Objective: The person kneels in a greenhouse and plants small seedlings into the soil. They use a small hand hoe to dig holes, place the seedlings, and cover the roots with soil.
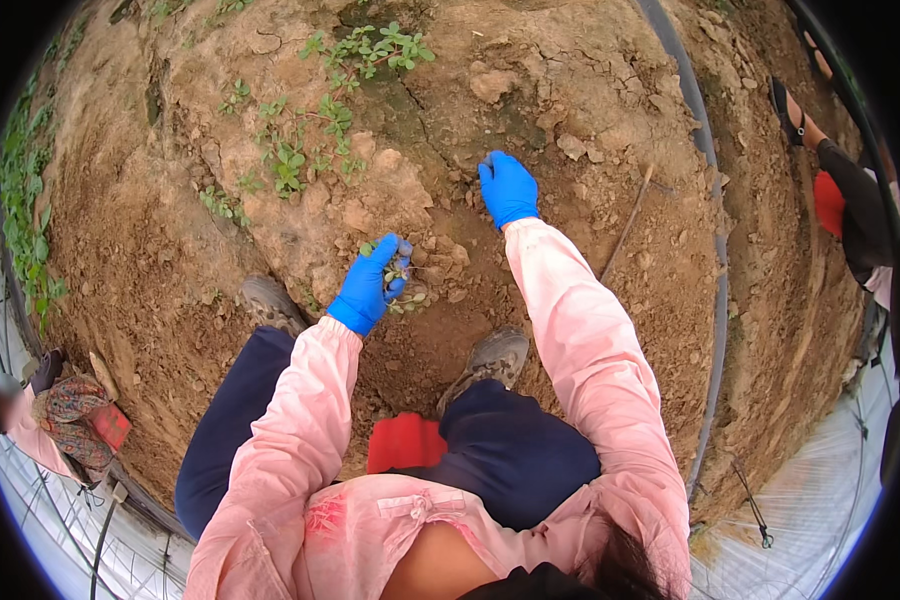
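Note:
Both hands wear blue gloves. My left hand is closed around a few small uprooted green weeds, whose leaves and thin stems stick out between the fingers, above my left-hand side. Further forward and to the right, my right hand is low over the brown soil, back upward; its fingertips are partly hidden, so I cannot tell whether it holds anything. A spreading patch of low green weeds with reddish stems grows in the cracked soil, forward and left of both hands.
A grey hose runs along the right, with a thin stick beside it. My shoes are on the soil, near a red seat. One person is at the far left, another at the far right. Leafy plants line the left edge.

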`<act>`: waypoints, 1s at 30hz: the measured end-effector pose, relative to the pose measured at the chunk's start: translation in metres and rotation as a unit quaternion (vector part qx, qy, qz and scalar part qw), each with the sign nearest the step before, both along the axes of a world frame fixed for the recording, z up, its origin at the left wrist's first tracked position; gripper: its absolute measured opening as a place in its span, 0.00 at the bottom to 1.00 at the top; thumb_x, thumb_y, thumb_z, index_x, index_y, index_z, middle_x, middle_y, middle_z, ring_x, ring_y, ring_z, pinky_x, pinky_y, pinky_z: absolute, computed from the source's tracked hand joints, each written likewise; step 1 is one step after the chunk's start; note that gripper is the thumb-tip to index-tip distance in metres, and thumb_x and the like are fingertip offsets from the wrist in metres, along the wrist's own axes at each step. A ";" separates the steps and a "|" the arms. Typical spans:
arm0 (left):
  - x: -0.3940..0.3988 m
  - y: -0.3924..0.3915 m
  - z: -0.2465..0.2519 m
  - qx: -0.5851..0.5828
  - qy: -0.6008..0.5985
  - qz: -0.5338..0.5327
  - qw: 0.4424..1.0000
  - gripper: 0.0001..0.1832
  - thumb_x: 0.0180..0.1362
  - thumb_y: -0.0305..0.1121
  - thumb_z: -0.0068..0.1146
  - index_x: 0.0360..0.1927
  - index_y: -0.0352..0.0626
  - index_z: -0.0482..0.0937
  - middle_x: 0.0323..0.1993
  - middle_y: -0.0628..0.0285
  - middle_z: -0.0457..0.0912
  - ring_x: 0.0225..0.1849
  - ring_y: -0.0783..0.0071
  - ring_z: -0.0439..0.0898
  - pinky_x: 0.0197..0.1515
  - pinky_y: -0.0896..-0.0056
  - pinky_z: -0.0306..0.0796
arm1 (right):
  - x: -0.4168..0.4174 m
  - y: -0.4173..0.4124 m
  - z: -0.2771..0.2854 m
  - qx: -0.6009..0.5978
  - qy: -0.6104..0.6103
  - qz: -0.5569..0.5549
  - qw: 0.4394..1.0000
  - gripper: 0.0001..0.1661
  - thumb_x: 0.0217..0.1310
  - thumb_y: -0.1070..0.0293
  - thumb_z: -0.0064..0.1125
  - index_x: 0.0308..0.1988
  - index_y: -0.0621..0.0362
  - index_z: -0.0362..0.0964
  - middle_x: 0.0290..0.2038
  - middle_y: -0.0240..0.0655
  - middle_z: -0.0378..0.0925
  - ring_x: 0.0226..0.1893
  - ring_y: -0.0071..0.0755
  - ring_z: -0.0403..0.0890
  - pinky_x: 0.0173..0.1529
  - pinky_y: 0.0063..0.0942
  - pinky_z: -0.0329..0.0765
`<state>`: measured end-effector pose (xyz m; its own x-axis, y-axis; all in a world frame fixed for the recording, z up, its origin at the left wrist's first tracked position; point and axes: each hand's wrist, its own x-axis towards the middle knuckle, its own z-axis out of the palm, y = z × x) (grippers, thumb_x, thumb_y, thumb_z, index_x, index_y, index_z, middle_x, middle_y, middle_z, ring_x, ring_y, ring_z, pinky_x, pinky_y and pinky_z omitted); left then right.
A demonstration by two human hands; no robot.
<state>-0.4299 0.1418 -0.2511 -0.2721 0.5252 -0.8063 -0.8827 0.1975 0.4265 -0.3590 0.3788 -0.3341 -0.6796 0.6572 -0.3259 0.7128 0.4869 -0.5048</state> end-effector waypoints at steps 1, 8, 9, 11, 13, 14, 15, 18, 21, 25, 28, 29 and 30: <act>0.001 0.001 0.000 -0.006 0.005 -0.001 1.000 0.14 0.62 0.47 0.50 0.32 0.47 0.74 0.22 0.71 0.70 0.16 0.83 0.62 0.15 0.82 0.51 | 0.000 0.001 -0.001 0.015 -0.013 0.022 1.000 0.16 0.60 0.57 0.50 0.38 0.58 0.71 0.36 0.45 0.77 0.36 0.49 0.78 0.41 0.40 0.74; 0.007 0.023 0.013 -0.006 0.065 -0.061 0.996 0.16 0.63 0.49 0.48 0.33 0.47 0.73 0.23 0.71 0.70 0.17 0.85 0.63 0.16 0.84 0.51 | 0.030 -0.010 0.057 -0.293 0.190 -0.113 0.930 0.13 0.57 0.60 0.57 0.34 0.59 0.74 0.29 0.35 0.77 0.29 0.28 0.76 0.37 0.28 0.74; 0.012 0.027 0.012 0.002 0.075 -0.076 0.994 0.16 0.62 0.49 0.48 0.33 0.47 0.73 0.23 0.72 0.70 0.17 0.85 0.63 0.16 0.84 0.51 | 0.036 -0.026 0.069 -0.331 0.214 -0.102 0.913 0.13 0.56 0.60 0.58 0.34 0.60 0.74 0.29 0.35 0.77 0.29 0.26 0.75 0.36 0.27 0.74; 0.021 0.031 0.016 -0.019 0.066 -0.086 0.994 0.17 0.61 0.53 0.48 0.34 0.51 0.74 0.24 0.74 0.71 0.21 0.86 0.66 0.19 0.84 0.55 | 0.045 -0.059 0.102 -0.399 0.232 -0.037 0.887 0.13 0.55 0.60 0.58 0.34 0.59 0.74 0.29 0.35 0.77 0.29 0.29 0.77 0.37 0.29 0.74; 0.035 0.040 0.025 -0.078 0.061 -0.069 0.993 0.16 0.61 0.53 0.49 0.38 0.53 0.75 0.26 0.76 0.72 0.25 0.86 0.68 0.22 0.85 0.60 | 0.056 -0.084 0.108 -0.211 0.171 0.065 0.960 0.10 0.56 0.60 0.52 0.33 0.53 0.73 0.27 0.40 0.75 0.29 0.45 0.77 0.34 0.38 0.74; 0.040 0.035 0.018 -0.047 0.070 -0.097 0.992 0.16 0.60 0.54 0.50 0.39 0.56 0.74 0.28 0.77 0.72 0.29 0.86 0.70 0.24 0.84 0.63 | 0.061 -0.089 0.109 -0.191 0.167 0.067 0.965 0.10 0.56 0.60 0.53 0.35 0.53 0.74 0.27 0.40 0.75 0.28 0.46 0.76 0.33 0.37 0.73; 0.046 0.036 0.017 -0.066 0.077 -0.090 0.991 0.16 0.60 0.55 0.49 0.37 0.55 0.73 0.27 0.76 0.72 0.26 0.86 0.69 0.23 0.84 0.60 | 0.065 -0.094 0.108 -0.173 0.167 0.070 0.968 0.11 0.56 0.60 0.54 0.37 0.53 0.75 0.27 0.40 0.75 0.28 0.47 0.76 0.33 0.37 0.73; 0.056 0.038 0.020 -0.086 0.078 -0.075 0.990 0.17 0.61 0.55 0.47 0.32 0.53 0.72 0.23 0.74 0.70 0.20 0.85 0.66 0.19 0.84 0.55 | 0.089 -0.100 0.105 -0.182 0.199 0.068 0.960 0.12 0.58 0.62 0.54 0.41 0.54 0.76 0.32 0.40 0.77 0.33 0.43 0.79 0.36 0.34 0.75; 0.050 0.032 0.021 -0.024 0.030 -0.062 0.997 0.17 0.62 0.52 0.47 0.30 0.50 0.72 0.22 0.73 0.69 0.17 0.84 0.64 0.16 0.82 0.53 | 0.118 -0.106 0.099 -0.249 0.302 -0.071 0.917 0.14 0.59 0.63 0.52 0.44 0.53 0.74 0.37 0.42 0.76 0.34 0.42 0.78 0.39 0.35 0.75; 0.047 0.023 0.012 0.029 -0.024 -0.016 0.999 0.16 0.64 0.49 0.45 0.29 0.49 0.70 0.21 0.71 0.67 0.15 0.82 0.61 0.14 0.80 0.50 | 0.179 -0.100 0.085 -0.225 0.188 -0.225 0.929 0.16 0.60 0.65 0.52 0.48 0.56 0.73 0.42 0.42 0.76 0.38 0.37 0.79 0.43 0.29 0.75; 0.053 0.017 0.014 0.025 -0.028 -0.020 0.999 0.16 0.64 0.49 0.45 0.29 0.48 0.70 0.21 0.70 0.67 0.15 0.81 0.61 0.13 0.80 0.50 | 0.227 -0.101 0.064 -0.161 0.178 -0.282 0.929 0.17 0.60 0.66 0.52 0.49 0.58 0.72 0.43 0.41 0.75 0.38 0.35 0.78 0.44 0.29 0.75; 0.059 0.013 0.017 0.001 -0.028 -0.022 0.999 0.16 0.64 0.49 0.45 0.29 0.48 0.70 0.20 0.70 0.67 0.15 0.81 0.61 0.13 0.80 0.50 | 0.233 -0.098 0.071 -0.163 0.145 -0.296 0.930 0.18 0.61 0.67 0.53 0.51 0.58 0.71 0.44 0.39 0.76 0.42 0.31 0.78 0.47 0.28 0.74; 0.065 0.010 0.022 -0.019 -0.028 -0.023 0.999 0.16 0.64 0.49 0.46 0.29 0.48 0.70 0.20 0.70 0.67 0.15 0.81 0.62 0.13 0.80 0.49 | 0.240 -0.096 0.067 -0.151 0.129 -0.312 0.929 0.20 0.60 0.68 0.53 0.52 0.59 0.69 0.44 0.39 0.76 0.42 0.31 0.77 0.47 0.28 0.74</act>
<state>-0.3650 0.1520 -0.2292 -0.2024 0.5039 -0.8397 -0.8949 0.2531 0.3676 -0.1187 0.2826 -0.2669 -0.2781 0.8549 -0.4379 0.6452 -0.1715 -0.7445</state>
